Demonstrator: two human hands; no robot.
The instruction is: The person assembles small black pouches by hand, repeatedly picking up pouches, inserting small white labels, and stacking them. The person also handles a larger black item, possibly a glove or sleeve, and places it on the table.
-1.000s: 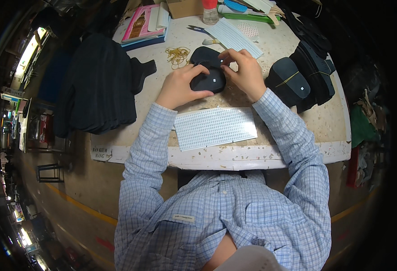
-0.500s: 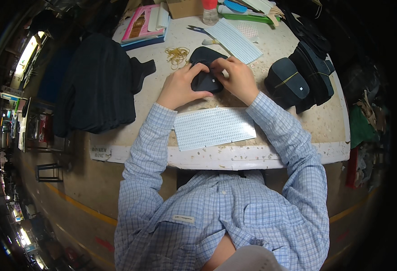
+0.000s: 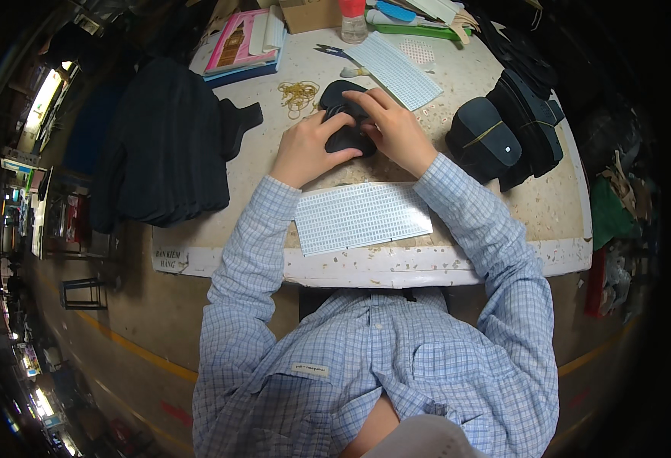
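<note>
On the table in front of me lies a bundle of black, rounded, flat pieces point(image 3: 334, 91), probably cloth. My left hand point(image 3: 309, 149) grips its near left side, thumb and fingers curled round it. My right hand point(image 3: 398, 126) is on its right side, the index finger stretched across the top and the thumb bent in at the edge. Whether a rubber band is between my fingers is hidden. A sheet of small pale labels point(image 3: 366, 217) lies flat just nearer than my hands. Beyond my left hand is a loose heap of yellowish rubber bands point(image 3: 299, 95).
At left stands a thick stack of dark cloth pieces point(image 3: 167, 145). Banded dark bundles point(image 3: 484, 137) lie at right. Farther back are another label sheet point(image 3: 396, 70), dark snips point(image 3: 332, 50), a red-capped bottle point(image 3: 354, 29), a pink book point(image 3: 238, 40) and a green tray point(image 3: 419, 31).
My right index finger has straightened and moved left over the top of the bundle. A small white label that showed on the bundle is now covered. My left hand has barely moved.
</note>
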